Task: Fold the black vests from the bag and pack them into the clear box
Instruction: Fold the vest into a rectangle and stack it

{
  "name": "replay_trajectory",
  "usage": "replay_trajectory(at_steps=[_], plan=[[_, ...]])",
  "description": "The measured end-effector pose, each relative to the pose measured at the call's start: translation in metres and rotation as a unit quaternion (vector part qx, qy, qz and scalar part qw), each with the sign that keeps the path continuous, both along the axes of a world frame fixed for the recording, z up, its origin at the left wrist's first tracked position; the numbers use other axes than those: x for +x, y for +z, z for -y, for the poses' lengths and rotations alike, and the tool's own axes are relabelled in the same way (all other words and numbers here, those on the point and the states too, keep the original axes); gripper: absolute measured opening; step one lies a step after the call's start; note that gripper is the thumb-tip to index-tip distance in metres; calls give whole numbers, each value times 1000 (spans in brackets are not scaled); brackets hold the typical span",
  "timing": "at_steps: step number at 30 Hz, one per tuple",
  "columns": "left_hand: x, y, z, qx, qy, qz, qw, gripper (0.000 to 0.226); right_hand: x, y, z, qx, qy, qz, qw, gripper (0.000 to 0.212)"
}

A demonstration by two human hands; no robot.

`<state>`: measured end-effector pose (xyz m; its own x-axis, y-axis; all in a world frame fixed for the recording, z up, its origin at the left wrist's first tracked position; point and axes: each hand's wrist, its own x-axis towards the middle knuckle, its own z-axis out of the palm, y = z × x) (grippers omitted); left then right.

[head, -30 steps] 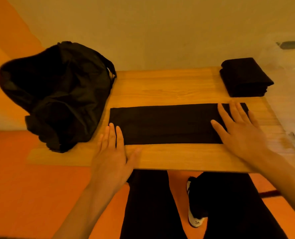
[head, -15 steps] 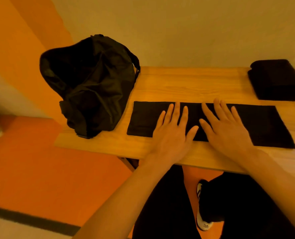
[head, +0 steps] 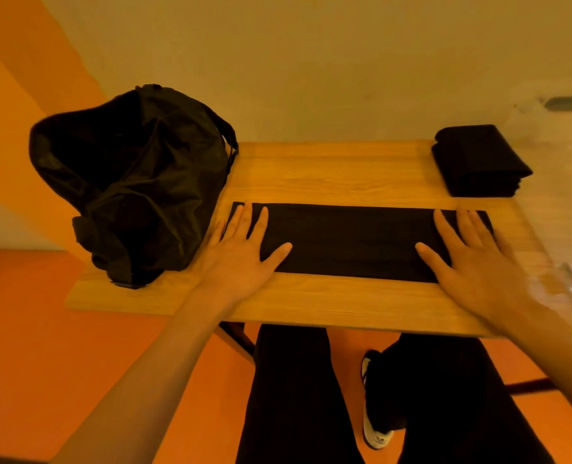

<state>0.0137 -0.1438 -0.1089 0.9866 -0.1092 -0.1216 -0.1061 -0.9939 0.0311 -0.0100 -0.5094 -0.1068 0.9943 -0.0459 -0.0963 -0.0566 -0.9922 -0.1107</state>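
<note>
Pale wall (head: 311,61) up top, orange floor (head: 43,329) down below, and a wooden table (head: 328,172) stretching across the middle. Far left on that table, a black bag (head: 137,182): slumped, crumpled, bulging out past the table's left edge, with a strap looping over its right side. Just beside the bag, the left hand (head: 241,259): palm down, fingers straight and spread, pressed flat on the left end of the black vest (head: 351,241), thumb out along the cloth, gripping nothing. Then the vest itself, folded into one long narrow strip, lying flat and crosswise toward the near side of the table, smooth from end to end. Over at its right end, the right hand (head: 472,266): palm down too, fingers straight and fanned, thumb pointing inward, pressing the cloth and clutching nothing. Farther back at the far right corner, well apart from the strip, a neat pile of folded vests (head: 478,162), dark and square. Right at the picture's edge, the clear box (head: 565,195), only a haze and some glare; cannot tell whether the pile sits inside it. Under the table's near edge, black trousers (head: 294,396) and a white-soled shoe (head: 375,430) on the orange floor.
</note>
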Motion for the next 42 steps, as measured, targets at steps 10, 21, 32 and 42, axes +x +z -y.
replay_trajectory(at_steps=[10, 21, 32, 42], plan=[[4, 22, 73, -41, -8, 107, 993, 80, -4, 30, -2, -41, 129, 41, 990, 84], [65, 1, 77, 16, 69, 2, 997, 88, -26, 8, 15, -28, 172, -32, 984, 81], [151, 21, 106, -16, -127, 52, 990, 89, -40, 21, -38, 53, 2, -19, 998, 95], [132, -5, 123, -6, 43, 24, 999, 87, 21, 9, -6, -40, 380, -30, 923, 75]])
